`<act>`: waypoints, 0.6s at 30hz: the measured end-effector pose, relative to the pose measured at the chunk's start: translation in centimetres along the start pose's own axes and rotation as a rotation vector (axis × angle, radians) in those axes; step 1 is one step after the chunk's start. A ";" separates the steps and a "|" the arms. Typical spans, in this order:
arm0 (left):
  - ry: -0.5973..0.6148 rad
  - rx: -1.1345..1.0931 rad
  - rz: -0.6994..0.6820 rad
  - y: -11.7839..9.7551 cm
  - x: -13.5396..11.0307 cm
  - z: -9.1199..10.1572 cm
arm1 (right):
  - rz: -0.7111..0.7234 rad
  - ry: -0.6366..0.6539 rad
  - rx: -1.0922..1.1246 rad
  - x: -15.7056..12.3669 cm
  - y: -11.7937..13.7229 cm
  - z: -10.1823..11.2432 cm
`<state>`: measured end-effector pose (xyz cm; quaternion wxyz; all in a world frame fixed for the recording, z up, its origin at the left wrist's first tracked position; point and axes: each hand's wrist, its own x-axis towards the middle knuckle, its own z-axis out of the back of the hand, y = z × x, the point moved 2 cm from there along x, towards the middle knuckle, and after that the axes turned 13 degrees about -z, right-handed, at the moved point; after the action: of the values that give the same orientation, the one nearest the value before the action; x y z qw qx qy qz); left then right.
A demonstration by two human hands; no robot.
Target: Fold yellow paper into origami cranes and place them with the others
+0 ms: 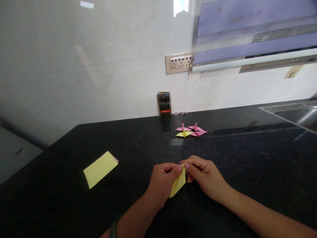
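A folded yellow paper (pixel 178 183) is pinched at its top corner between both hands, just above the black countertop (pixel 74 211). My left hand (pixel 162 183) grips its left edge with thumb and fingers closed. On the right edge my right hand (pixel 205 175) is closed in the same way. Beyond them lie three finished paper cranes: two pink cranes (pixel 195 129) and a yellow crane (pixel 183 133).
A stack of yellow paper sheets with a pink one beneath (pixel 100 168) lies to the left. A small dark object (pixel 163 103) stands against the white wall below a socket strip (pixel 178 62). A steel sink (pixel 294 114) is at the far right.
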<state>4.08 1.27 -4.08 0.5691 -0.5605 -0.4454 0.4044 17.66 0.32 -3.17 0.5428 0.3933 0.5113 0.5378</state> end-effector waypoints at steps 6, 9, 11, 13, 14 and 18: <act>-0.010 0.039 -0.001 -0.3 -0.1 0.0 | 0.004 -0.003 -0.008 -0.1 0.0 0.0; -0.013 0.040 -0.008 -0.2 -0.1 -0.1 | -0.002 0.027 0.024 -0.1 0.0 0.0; -0.012 0.038 -0.010 -0.2 -0.1 -0.1 | -0.016 0.054 0.062 -0.1 0.1 -0.1; -0.014 0.045 -0.013 -0.1 -0.1 -0.1 | -0.037 0.075 0.098 -0.1 0.1 -0.2; -0.015 0.051 -0.016 -0.1 -0.1 -0.1 | -0.048 0.083 0.114 -0.1 0.1 -0.2; -0.022 0.088 -0.033 -0.3 -0.1 -0.1 | -0.078 0.087 0.148 0.1 -0.1 -0.3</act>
<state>4.15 1.11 -3.81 0.5948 -0.5232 -0.4424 0.4204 17.39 0.34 -3.36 0.5101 0.3887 0.5876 0.4934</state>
